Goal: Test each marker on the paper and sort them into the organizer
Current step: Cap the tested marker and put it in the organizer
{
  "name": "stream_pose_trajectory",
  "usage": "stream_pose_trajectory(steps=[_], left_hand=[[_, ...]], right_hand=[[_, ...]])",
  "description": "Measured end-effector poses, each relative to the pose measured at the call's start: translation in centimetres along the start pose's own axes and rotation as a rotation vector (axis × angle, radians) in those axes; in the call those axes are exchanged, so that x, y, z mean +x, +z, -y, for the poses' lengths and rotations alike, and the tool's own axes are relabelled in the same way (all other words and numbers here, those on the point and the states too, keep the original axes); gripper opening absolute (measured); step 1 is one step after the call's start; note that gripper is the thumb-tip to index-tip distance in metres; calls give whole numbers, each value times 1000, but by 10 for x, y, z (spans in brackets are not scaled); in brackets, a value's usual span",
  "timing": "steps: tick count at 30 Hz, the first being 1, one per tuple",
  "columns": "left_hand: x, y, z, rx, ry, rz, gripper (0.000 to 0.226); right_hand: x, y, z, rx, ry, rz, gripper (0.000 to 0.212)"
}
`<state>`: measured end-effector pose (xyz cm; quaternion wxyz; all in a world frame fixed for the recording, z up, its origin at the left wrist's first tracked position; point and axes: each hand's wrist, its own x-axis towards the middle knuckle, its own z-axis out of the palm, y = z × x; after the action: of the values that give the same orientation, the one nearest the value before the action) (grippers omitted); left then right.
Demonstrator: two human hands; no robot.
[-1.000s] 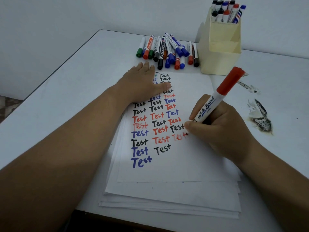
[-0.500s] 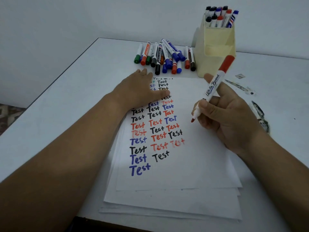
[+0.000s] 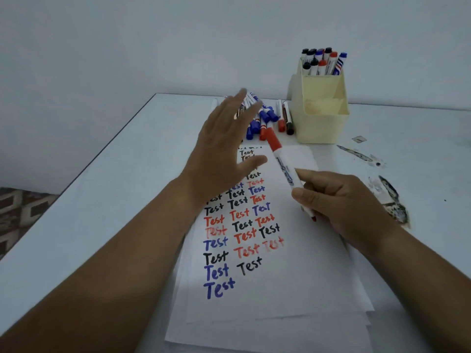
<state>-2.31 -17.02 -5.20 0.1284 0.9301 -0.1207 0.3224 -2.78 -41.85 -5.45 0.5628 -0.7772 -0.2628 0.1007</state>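
Red marker (image 3: 285, 166) (uncapped) tilts above the test-covered paper (image 3: 288, 281).

Dim, bluish, even light with no glare. Soft shadows lie under the forearms on the paper (image 3: 293, 289). The left hand (image 3: 224, 149) is motion-blurred at its fingertips. Wide-angle distortion bends the worktop (image 3: 102, 200) edges.

White table (image 3: 107, 200), stacked paper (image 3: 293, 289), loose markers (image 3: 285, 118), cream organizer (image 3: 321, 123), dark stains (image 3: 392, 200)
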Motion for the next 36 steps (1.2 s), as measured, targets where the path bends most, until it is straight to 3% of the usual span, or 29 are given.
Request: stream_pose_trajectory(steps=[4, 11, 17, 23, 30, 33, 36], left_hand=[[2, -1, -13, 2, 195, -10, 60], [5, -2, -15, -74, 275, 144, 45], [3, -3, -16, -99, 233, 196, 41], [2, 3, -18, -105, 246, 185, 29], [4, -4, -22, -126, 123, 342, 25], [3, -5, -24, -194, 47, 367, 34], [0, -6, -25, -312, -120, 384, 72]], right_hand=[[1, -1, 2, 15, 8, 13, 36], [3, -3, 5, 10, -28, 9, 48], [4, -14, -5, -300, -151, -61, 30], [7, -15, -14, -581, -238, -85, 38], [9, -20, -15, -814, -333, -159, 38], [7, -19, -16, -886, -343, -230, 31], [8, -21, -14, -890, -283, -283, 29]])
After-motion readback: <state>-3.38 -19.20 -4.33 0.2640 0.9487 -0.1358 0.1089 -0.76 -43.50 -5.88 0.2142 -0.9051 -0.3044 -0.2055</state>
